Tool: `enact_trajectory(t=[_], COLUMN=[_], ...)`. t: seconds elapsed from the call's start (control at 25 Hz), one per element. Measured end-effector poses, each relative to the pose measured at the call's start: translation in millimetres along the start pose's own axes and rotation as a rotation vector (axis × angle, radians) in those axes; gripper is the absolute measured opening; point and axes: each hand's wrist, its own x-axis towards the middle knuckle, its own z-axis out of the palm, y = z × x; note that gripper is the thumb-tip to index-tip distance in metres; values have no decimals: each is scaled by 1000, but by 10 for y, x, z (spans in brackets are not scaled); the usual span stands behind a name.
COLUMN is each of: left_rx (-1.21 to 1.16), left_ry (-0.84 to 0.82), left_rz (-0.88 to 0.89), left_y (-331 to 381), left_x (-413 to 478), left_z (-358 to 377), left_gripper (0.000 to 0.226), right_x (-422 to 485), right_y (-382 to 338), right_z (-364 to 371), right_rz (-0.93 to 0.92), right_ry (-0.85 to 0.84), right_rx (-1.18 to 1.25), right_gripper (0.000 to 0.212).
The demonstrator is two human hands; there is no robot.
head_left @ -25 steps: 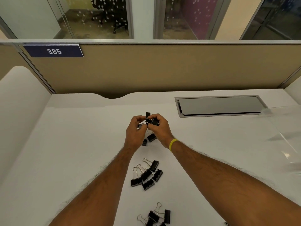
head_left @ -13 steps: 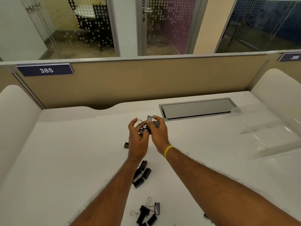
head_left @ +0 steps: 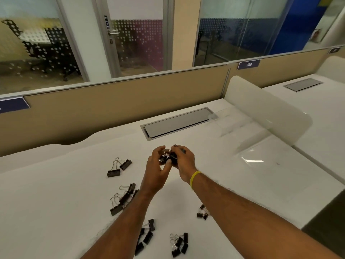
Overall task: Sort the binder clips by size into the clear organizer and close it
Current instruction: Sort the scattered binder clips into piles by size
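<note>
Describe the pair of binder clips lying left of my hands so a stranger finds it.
Start at the white desk, then look left of the left hand. The pair of binder clips lies there: only two, farther back than every other heap.

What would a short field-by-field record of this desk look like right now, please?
Hands: left hand and right hand together hold a bunch of clips above the desk
Loose clips: loose clips lie in several black groups on the desk, around the forearms
Organizer: clear organizer to the right of the hands, no clips visible inside
Wrist: yellow band on the right wrist
Sorting: apparently not yet begun
</note>
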Motion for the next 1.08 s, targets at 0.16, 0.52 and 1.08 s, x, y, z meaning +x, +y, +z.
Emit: enact_trajectory(t=[0.16,0.52,1.08], left_rx=[-22,-107,-514], left_ry=[-36,32,313], left_rz=[75,-115,-593], left_y=[139,234,500], left_x=[-126,11,1064], left_z=[285,1072,2573], left_gripper=[24,14,35], right_x=[-80,412,2368], right_y=[-95,-286,-1233], right_z=[-481,-1552,-2539], right_rz=[-12,16,-116], right_ry=[54,155,133], right_rx=[-25,-34,-241], right_gripper=[17,16,15])
